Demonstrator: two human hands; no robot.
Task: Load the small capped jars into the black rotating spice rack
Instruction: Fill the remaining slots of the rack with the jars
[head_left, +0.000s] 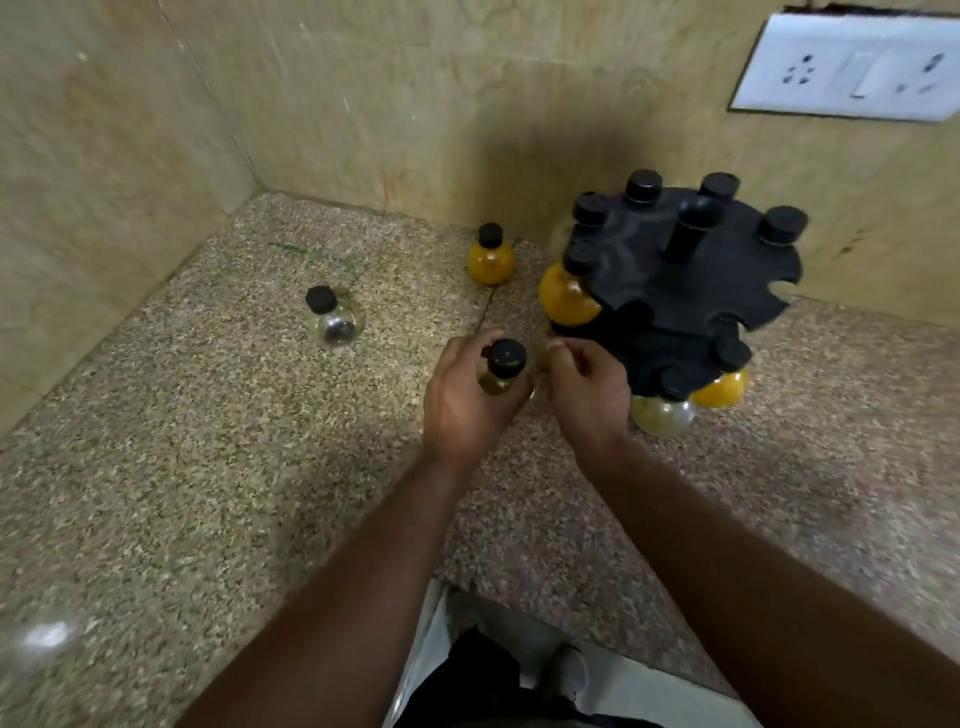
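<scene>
Speckled granite counter (208, 467) in a corner of beige stone walls (363, 104); white socket plate (852, 65), no legible writing. Left hand (467, 400) grips a capped jar (501, 366) beside the rack (680, 275); right hand (589, 387) loosely curled, holding nothing visible. Two jars (491, 254) stand loose on the counter
</scene>
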